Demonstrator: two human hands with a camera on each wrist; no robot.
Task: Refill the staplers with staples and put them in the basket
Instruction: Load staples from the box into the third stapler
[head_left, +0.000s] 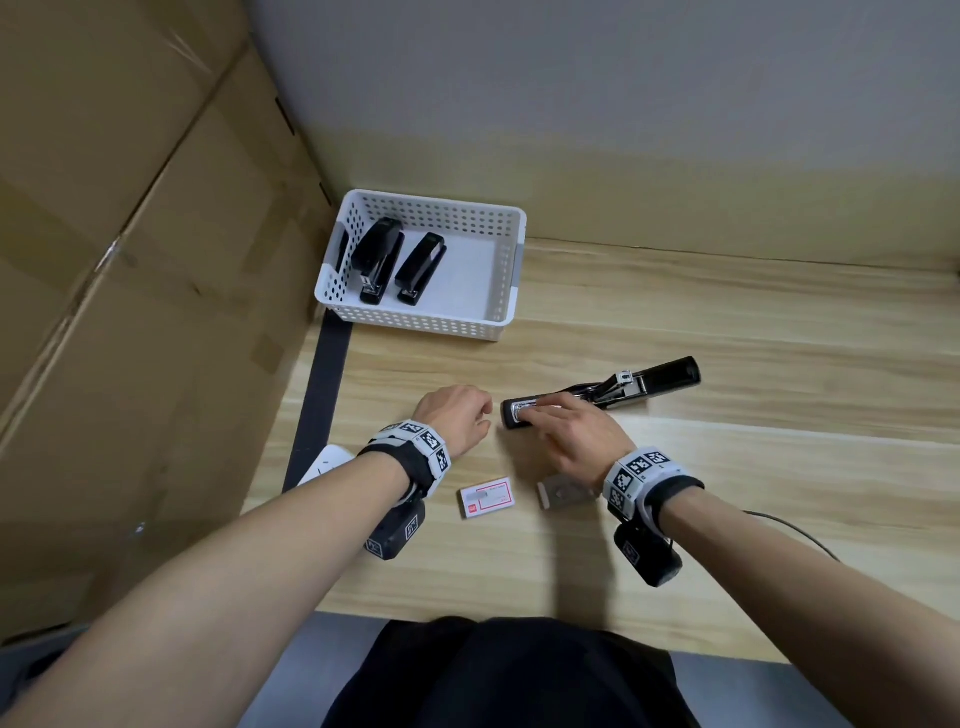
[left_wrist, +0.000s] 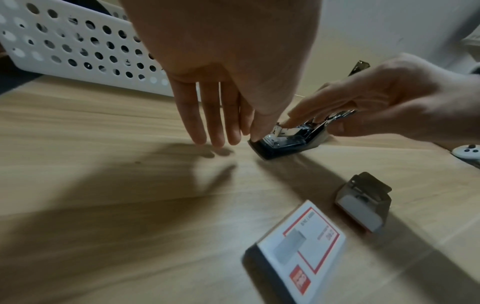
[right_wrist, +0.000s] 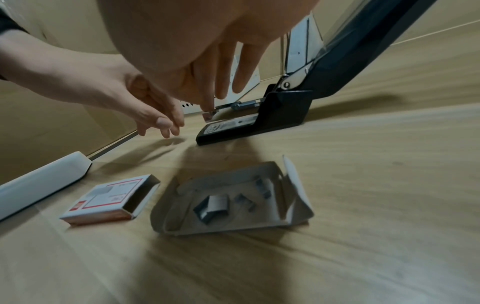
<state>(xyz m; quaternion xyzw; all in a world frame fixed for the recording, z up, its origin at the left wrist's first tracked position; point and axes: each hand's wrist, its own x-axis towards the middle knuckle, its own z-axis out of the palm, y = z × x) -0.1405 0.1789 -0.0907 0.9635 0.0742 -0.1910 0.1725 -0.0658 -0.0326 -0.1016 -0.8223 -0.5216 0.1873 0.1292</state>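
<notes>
A black stapler (head_left: 670, 374) lies on the wooden table, swung open, its lid pointing right. My right hand (head_left: 561, 426) covers its metal magazine: the fingers lie along the top and the thumb sits against the near side, pinching it, as the left wrist view shows (left_wrist: 363, 98). The left hand (head_left: 462, 415) hovers just left of the stapler (left_wrist: 280, 146) with straight fingers (left_wrist: 215, 123), its thumb tip touching the stapler's front end. The white perforated basket (head_left: 431, 202) at the back left holds two closed black staplers (head_left: 376, 265) (head_left: 421, 267).
A red-and-white staple box sleeve (head_left: 485, 496) and its open grey tray (right_wrist: 233, 197) with loose staple strips (right_wrist: 214, 205) lie near the front edge. A white power strip (head_left: 327, 462) lies at the left. A tall cardboard wall (head_left: 130, 260) bounds the left side.
</notes>
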